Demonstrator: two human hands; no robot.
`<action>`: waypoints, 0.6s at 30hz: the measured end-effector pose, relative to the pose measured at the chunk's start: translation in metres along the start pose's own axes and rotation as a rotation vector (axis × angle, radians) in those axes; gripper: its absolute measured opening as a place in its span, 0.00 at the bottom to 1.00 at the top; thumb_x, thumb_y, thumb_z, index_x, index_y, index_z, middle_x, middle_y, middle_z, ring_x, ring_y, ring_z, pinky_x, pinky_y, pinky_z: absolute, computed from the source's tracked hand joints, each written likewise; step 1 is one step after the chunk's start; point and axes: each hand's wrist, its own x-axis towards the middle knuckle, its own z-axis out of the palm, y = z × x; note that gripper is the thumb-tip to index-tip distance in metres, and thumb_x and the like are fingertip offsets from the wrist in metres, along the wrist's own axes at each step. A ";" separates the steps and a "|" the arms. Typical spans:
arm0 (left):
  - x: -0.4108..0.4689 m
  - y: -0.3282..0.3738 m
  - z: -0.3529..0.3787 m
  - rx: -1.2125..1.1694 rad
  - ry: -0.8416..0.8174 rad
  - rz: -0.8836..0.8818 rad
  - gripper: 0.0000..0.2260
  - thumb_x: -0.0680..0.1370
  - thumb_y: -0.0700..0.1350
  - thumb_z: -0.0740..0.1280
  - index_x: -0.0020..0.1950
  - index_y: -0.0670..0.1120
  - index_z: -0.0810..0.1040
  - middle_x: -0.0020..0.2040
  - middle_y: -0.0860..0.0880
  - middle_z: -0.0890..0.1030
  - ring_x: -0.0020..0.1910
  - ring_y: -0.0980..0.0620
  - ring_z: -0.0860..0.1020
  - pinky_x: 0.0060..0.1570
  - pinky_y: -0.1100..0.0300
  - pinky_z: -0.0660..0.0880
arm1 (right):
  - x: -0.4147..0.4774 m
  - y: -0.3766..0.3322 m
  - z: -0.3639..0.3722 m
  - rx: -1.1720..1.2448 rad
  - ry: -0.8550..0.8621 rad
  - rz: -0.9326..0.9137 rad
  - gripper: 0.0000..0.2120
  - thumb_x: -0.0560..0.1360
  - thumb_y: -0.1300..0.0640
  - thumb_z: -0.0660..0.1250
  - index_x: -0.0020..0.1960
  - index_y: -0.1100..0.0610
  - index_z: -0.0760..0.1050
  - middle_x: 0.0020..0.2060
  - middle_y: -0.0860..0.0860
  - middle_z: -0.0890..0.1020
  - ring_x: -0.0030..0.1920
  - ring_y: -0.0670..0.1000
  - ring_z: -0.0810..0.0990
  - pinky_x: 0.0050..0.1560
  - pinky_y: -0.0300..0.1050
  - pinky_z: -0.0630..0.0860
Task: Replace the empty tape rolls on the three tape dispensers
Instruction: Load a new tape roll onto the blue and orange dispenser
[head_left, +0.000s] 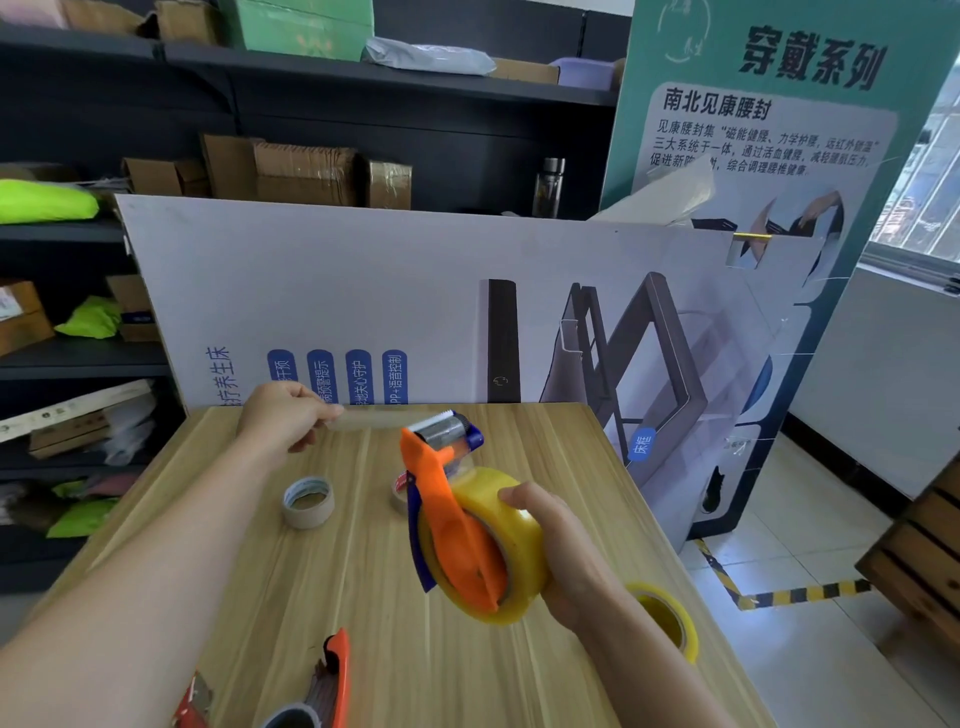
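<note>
My right hand (558, 551) grips an orange tape dispenser (457, 525) loaded with a full yellowish tape roll (514, 525), held above the wooden table (363, 597). My left hand (283, 415) pinches the free end of the clear tape strip (374, 418), pulled out leftward from the dispenser's metal cutter (441, 428). An empty cardboard core (308, 501) lies on the table below my left hand. A second core (400, 493) sits partly hidden behind the dispenser. Another full yellow roll (670, 618) lies behind my right wrist. Two more orange dispensers (327, 686) (195, 701) lie at the near edge.
A large printed board (363, 291) leans against the table's far edge. Dark shelves (78, 358) with cardboard boxes and green bags stand left and behind. A teal banner (779, 156) stands at the right, with tiled floor and hazard-striped tape (779, 595) beyond the table's right edge.
</note>
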 end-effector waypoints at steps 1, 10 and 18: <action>-0.002 -0.006 0.005 -0.023 -0.036 -0.038 0.08 0.70 0.38 0.75 0.43 0.40 0.76 0.38 0.43 0.79 0.32 0.48 0.74 0.37 0.53 0.75 | 0.002 0.001 0.000 0.033 0.004 0.024 0.19 0.62 0.46 0.71 0.49 0.56 0.77 0.40 0.54 0.84 0.41 0.54 0.82 0.42 0.47 0.78; -0.052 -0.046 0.053 -0.403 -0.333 -0.272 0.11 0.74 0.26 0.63 0.40 0.41 0.73 0.37 0.43 0.75 0.33 0.50 0.72 0.34 0.56 0.71 | 0.022 0.005 -0.008 0.321 0.017 0.044 0.14 0.72 0.49 0.64 0.49 0.59 0.78 0.35 0.55 0.84 0.33 0.53 0.82 0.38 0.48 0.77; -0.087 -0.059 0.075 -0.548 -0.477 -0.398 0.08 0.78 0.34 0.61 0.43 0.44 0.75 0.37 0.44 0.77 0.34 0.49 0.74 0.36 0.55 0.72 | 0.036 0.003 -0.009 0.338 0.064 0.066 0.15 0.72 0.48 0.66 0.52 0.58 0.79 0.39 0.56 0.85 0.37 0.56 0.83 0.39 0.49 0.79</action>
